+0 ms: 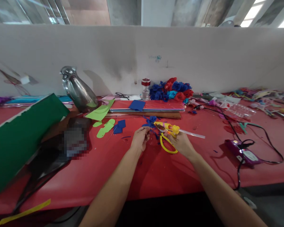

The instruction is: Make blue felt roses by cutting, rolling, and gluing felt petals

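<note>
My right hand (181, 143) grips a yellow hot glue gun (172, 128) with a clear glue stick (192, 134) jutting from its back end. The gun's nozzle points left, toward my left hand (140, 138). My left fingers are pinched together near the nozzle; what they hold is too small to make out. Just beyond them lie blue paper pieces (151, 119). Under and beside the gun is a yellow looped handle (167, 146), apparently of scissors, partly hidden by my right hand.
Blue squares (118, 126) and green cut-outs (106, 128) lie left. Behind are stacked sheets (146, 105), a red-lidded jar (145, 89), paper flowers (171, 90) and a metal jug (80, 91). A purple device (242, 153) with cords sits right; a green board (23, 142) leans left.
</note>
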A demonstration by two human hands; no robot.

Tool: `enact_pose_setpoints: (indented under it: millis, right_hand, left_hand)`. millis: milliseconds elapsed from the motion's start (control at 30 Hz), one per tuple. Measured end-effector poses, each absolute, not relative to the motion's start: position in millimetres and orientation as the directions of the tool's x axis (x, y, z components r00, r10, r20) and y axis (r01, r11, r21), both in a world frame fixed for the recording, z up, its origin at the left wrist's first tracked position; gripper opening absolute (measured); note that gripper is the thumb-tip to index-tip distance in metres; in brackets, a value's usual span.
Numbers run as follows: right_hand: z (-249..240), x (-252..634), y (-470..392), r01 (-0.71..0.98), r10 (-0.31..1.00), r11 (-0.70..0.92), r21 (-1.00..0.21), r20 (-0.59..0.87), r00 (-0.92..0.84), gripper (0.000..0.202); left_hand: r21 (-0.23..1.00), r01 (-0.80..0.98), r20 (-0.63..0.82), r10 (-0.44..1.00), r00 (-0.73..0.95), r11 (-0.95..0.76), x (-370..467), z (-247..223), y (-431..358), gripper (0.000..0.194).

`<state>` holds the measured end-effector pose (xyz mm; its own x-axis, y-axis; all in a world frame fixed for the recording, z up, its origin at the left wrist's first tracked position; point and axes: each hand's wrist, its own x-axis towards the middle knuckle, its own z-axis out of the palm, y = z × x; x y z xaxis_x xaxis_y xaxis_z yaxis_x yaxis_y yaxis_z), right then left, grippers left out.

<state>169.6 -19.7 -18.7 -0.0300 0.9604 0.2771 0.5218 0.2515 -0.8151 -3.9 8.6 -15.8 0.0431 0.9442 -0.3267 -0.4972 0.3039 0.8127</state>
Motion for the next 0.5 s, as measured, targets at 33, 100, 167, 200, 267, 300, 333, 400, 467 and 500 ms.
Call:
enact_pose_setpoints:
  millis: [33,100,167,200,267,300,333,400,467,500]
  right_hand:
    - [-18.7,170.1,-19.8,0.523,0.958,0.256,-0.813,0.286,-0.025,0.035]
    - [-19.2,170.5,-20.7,0.512,0.955,0.269,-0.816,0.296,-0.030,0.035]
    - [-20.3,169.7,-22.3,0.490,0.956,0.274,-0.828,0.292,-0.042,0.035]
    - [-20.9,169.2,-23.0,0.486,0.957,0.270,-0.831,0.285,-0.045,0.035]
    - [-21.8,168.2,-23.9,0.494,0.962,0.256,-0.831,0.271,-0.042,0.034]
    - [-22.0,168.0,-24.0,0.499,0.963,0.251,-0.830,0.267,-0.040,0.034]
    - [-22.0,168.0,-23.9,0.502,0.963,0.247,-0.829,0.266,-0.036,0.033]
    - [-21.4,168.7,-23.6,0.506,0.962,0.244,-0.828,0.273,-0.017,0.033]
    - [-20.6,169.8,-23.7,0.516,0.958,0.241,-0.822,0.285,0.007,0.034]
    - [-20.3,170.3,-24.1,0.523,0.958,0.238,-0.819,0.286,0.011,0.034]
  left_hand:
    - [0.812,-0.499,-0.327,0.944,0.044,0.304,-4.0,-15.7,8.7,0.010]
    - [0.809,-0.504,-0.327,0.944,0.044,0.303,-4.0,-15.6,8.9,0.011]
    - [0.808,-0.503,-0.329,0.943,0.047,0.307,-3.9,-15.9,9.3,0.011]
    - [0.808,-0.501,-0.330,0.943,0.049,0.309,-3.9,-16.1,9.4,0.011]
    - [0.807,-0.503,-0.331,0.942,0.049,0.310,-3.9,-16.3,9.7,0.010]
    - [0.804,-0.506,-0.333,0.942,0.049,0.311,-4.0,-16.3,9.7,0.009]
    - [0.800,-0.510,-0.338,0.940,0.051,0.316,-4.1,-16.2,9.7,0.009]
    - [0.789,-0.518,-0.351,0.934,0.060,0.330,-4.3,-15.7,9.5,0.009]
    - [0.782,-0.523,-0.356,0.932,0.069,0.338,-4.4,-15.3,9.4,0.009]
    - [0.782,-0.525,-0.354,0.933,0.071,0.337,-4.4,-15.2,9.4,0.010]
